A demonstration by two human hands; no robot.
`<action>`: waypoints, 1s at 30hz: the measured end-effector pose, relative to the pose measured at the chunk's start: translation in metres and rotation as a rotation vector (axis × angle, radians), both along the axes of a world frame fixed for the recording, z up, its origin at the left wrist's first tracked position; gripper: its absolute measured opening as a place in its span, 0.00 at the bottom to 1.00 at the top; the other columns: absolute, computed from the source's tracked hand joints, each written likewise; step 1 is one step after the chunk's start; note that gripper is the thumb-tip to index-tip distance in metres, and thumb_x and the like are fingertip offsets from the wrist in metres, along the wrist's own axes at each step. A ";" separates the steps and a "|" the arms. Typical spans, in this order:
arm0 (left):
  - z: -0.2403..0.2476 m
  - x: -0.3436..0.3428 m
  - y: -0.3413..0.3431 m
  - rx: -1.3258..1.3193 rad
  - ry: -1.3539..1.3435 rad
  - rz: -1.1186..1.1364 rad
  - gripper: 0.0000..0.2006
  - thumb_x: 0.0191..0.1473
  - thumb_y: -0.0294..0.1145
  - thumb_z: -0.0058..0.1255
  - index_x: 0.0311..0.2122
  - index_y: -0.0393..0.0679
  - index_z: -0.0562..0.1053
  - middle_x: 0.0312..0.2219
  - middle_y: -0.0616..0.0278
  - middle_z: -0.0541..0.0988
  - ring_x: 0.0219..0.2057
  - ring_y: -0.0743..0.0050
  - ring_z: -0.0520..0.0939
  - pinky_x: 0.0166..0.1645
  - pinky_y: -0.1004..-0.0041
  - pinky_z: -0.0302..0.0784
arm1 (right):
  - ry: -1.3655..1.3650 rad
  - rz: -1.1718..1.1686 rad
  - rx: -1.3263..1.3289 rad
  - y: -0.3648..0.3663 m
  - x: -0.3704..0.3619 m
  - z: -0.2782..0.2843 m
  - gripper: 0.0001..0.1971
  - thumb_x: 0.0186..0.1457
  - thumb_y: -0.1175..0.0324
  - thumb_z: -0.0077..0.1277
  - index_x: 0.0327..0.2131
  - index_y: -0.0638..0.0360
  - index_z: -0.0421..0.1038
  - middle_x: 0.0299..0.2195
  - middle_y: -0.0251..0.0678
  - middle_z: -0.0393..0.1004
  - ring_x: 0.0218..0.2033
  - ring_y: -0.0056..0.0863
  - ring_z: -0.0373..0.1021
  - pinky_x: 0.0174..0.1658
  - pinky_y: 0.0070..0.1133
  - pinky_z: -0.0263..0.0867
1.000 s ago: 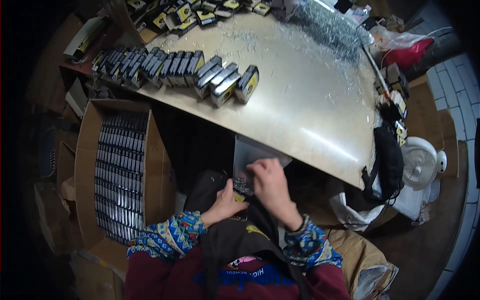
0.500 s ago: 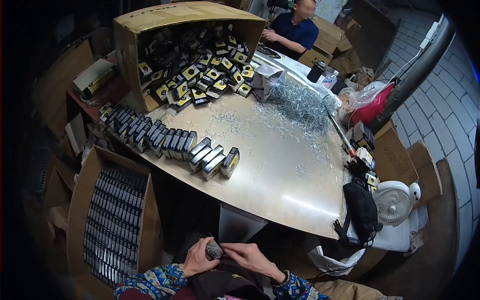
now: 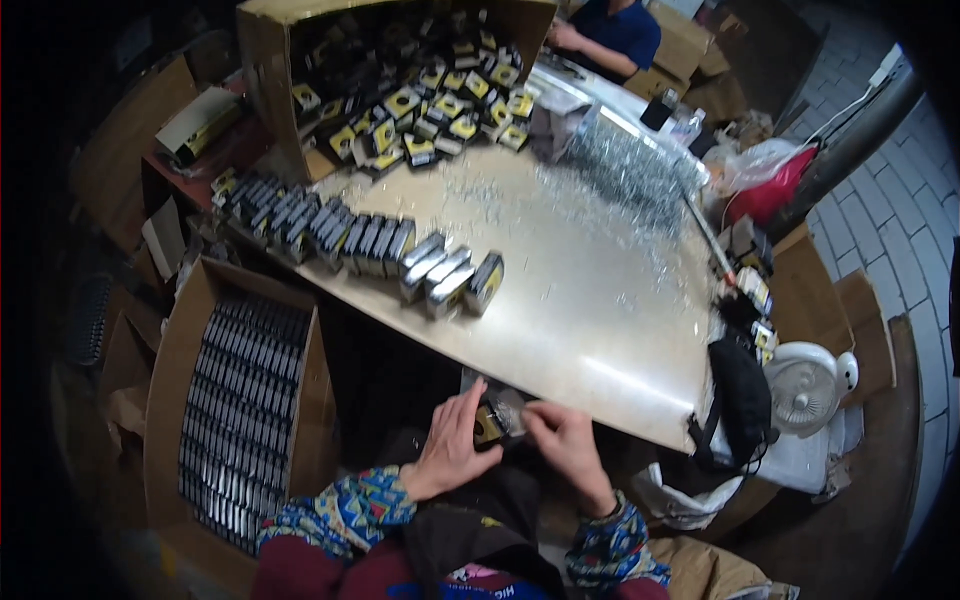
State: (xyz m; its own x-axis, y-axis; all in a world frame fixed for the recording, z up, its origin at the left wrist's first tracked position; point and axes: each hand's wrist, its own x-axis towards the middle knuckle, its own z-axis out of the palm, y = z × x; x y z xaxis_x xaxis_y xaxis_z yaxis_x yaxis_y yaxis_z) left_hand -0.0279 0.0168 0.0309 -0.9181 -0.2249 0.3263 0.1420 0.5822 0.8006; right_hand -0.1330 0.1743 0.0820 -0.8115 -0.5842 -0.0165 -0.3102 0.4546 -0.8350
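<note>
Low in front of me, just off the table's near edge, my left hand [image 3: 450, 445] holds a small black-and-yellow box [image 3: 487, 427] between its thumb and long fingers. Close to the box's right side, my right hand [image 3: 568, 447] has its fingers curled together. Between the box and those fingertips is a clear or silvery bit [image 3: 511, 412], blurred; I cannot tell whether it is plastic film or metal. What the right fingers pinch is hidden. A row of similar small boxes [image 3: 380, 243] stands along the table's left edge.
A large carton [image 3: 268, 90] tipped on its side spills loose boxes. Thin metal pins [image 3: 630, 180] are heaped on the table [image 3: 560, 310]. Another carton [image 3: 318, 390] at left holds packed boxes. A white fan [image 3: 803, 388] and black bag [image 3: 740, 400] sit at right. Someone [image 3: 610, 38] sits opposite.
Both hands have moved up and forward toward the table's edge with the box. The right fingers, stretched out before, are now curled. The view has shifted, so the table sits higher.
</note>
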 end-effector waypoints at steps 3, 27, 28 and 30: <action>0.014 -0.008 -0.009 0.114 -0.087 0.000 0.37 0.36 0.30 0.64 0.54 0.37 0.62 0.40 0.48 0.72 0.43 0.49 0.75 0.46 0.63 0.72 | -0.060 -0.033 0.053 -0.010 0.000 0.020 0.09 0.58 0.71 0.53 0.37 0.68 0.75 0.22 0.29 0.75 0.25 0.13 0.69 0.30 0.14 0.66; 0.019 -0.013 -0.012 0.282 -0.070 0.162 0.38 0.42 0.32 0.66 0.56 0.40 0.57 0.45 0.41 0.73 0.43 0.41 0.79 0.46 0.60 0.77 | 0.286 -0.016 -0.317 -0.015 0.007 -0.001 0.11 0.55 0.78 0.53 0.43 0.65 0.75 0.53 0.46 0.70 0.46 0.34 0.71 0.47 0.24 0.69; 0.019 -0.013 -0.011 0.266 -0.046 0.133 0.39 0.41 0.32 0.65 0.57 0.40 0.56 0.47 0.41 0.72 0.45 0.42 0.78 0.47 0.60 0.77 | 0.404 0.055 -0.248 -0.017 0.006 0.000 0.12 0.53 0.78 0.54 0.43 0.64 0.76 0.52 0.48 0.70 0.46 0.35 0.71 0.47 0.25 0.69; 0.020 -0.015 -0.010 0.244 -0.035 0.085 0.39 0.42 0.32 0.66 0.57 0.41 0.56 0.46 0.41 0.73 0.44 0.41 0.79 0.46 0.60 0.77 | 0.533 0.164 -0.125 -0.026 0.009 0.003 0.16 0.50 0.79 0.56 0.44 0.63 0.76 0.48 0.49 0.72 0.45 0.38 0.72 0.45 0.24 0.68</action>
